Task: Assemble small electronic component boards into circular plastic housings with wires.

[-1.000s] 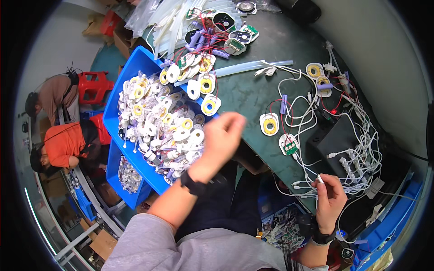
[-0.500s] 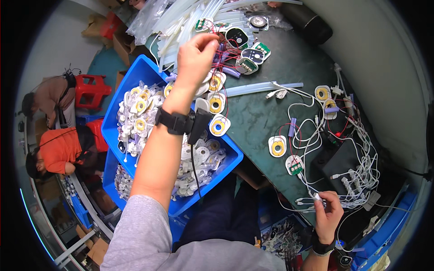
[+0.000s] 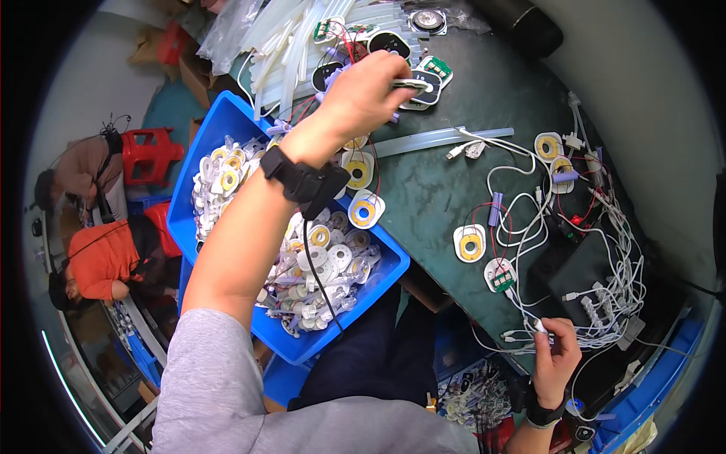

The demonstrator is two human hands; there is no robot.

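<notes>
Head view: one wired set lies apart on the dark green table (image 3: 423, 189), its white oval plate with a green circuit board (image 3: 501, 276) beside a lavender cylinder (image 3: 495, 209); many wired oval plates (image 3: 388, 43) lie piled, seemingly unhandled. I cannot tell what is finished. Above that pile, the left hand (image 3: 364, 94) pinches a thin, flat white-edged piece (image 3: 412, 83), seen edge-on; the right hand (image 3: 556, 359) grips a small white cable plug (image 3: 540, 325).

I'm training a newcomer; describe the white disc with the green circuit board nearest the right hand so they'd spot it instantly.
On the dark green tabletop, look left of the boxy black object, beyond the right hand. There lies a rounded white disc with a green circuit board. The rounded white plate just beyond it carries a yellow ring instead.
</notes>
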